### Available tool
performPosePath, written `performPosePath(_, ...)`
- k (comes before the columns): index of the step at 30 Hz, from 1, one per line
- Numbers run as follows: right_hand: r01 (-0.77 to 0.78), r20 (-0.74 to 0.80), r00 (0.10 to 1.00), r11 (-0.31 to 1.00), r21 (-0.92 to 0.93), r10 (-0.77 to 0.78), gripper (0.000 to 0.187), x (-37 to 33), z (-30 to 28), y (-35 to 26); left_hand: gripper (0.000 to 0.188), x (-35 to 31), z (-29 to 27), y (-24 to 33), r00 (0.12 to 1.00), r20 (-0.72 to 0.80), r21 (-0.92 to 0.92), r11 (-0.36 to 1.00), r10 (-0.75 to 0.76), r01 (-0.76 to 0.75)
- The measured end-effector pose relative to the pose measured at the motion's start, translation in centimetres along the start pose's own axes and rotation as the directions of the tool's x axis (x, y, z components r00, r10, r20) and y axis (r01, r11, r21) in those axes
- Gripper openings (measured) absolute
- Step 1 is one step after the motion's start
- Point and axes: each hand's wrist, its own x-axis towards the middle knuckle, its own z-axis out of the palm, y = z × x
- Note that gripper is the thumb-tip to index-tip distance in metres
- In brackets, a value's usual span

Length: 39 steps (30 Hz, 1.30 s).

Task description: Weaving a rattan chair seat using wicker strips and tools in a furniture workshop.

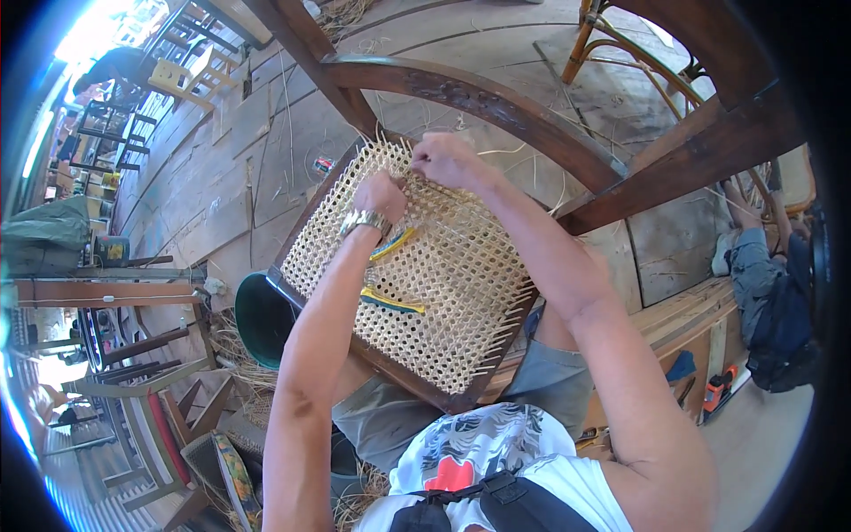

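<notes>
A black harness strap [505, 507] crosses the white printed T-shirt [483, 443]. Beyond it, the woven-cane chair seat [452, 310] lies over the lap, its dark wooden frame [394, 362] bordering the mesh; loose cane ends overhang the right edge. Two yellow-edged strips [394, 303] show at mid-seat. The left hand [381, 197], a metal wristwatch [365, 222] behind it, is at the seat's far part; its fingertips are hidden, so I cannot tell whether they pinch cane. Near the far edge, the right hand [443, 161] has fingers curled together; whether a strand sits between them is unclear. A green bucket [263, 324] crowds the left corner. Past the seat, a carved wooden rail [470, 93] bounds the far-right side, while bare floorboards [257, 191] leave room leftward, before distant chairs [191, 75].
</notes>
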Motion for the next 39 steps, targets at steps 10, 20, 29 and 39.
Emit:
performPosePath(10,-0.017,0.026,1.0,0.984,0.179,0.012,0.02,0.1,1.1,-0.5,0.039,1.2,-1.5,-2.2,0.954,0.285,-0.226,0.96,-0.096,0.164)
performPosePath(20,-0.135,-0.201,0.958,0.941,0.31,0.204,0.021,0.6,-0.4,-3.0,0.031,-5.0,-15.3,-7.3,0.965,0.074,-0.27,0.927,-0.252,0.262)
performPosePath(29,-0.026,-0.087,0.992,0.821,0.571,0.091,0.025,0.3,-1.4,-1.8,0.018,-0.6,-8.5,-4.7,0.985,0.151,-0.61,0.776,-0.085,0.161)
performPosePath(39,-0.024,-0.128,0.99,0.971,0.239,0.056,0.015,0.9,1.0,-0.7,0.014,5.1,-0.8,-6.9,0.936,0.289,0.389,0.868,0.202,-0.307)
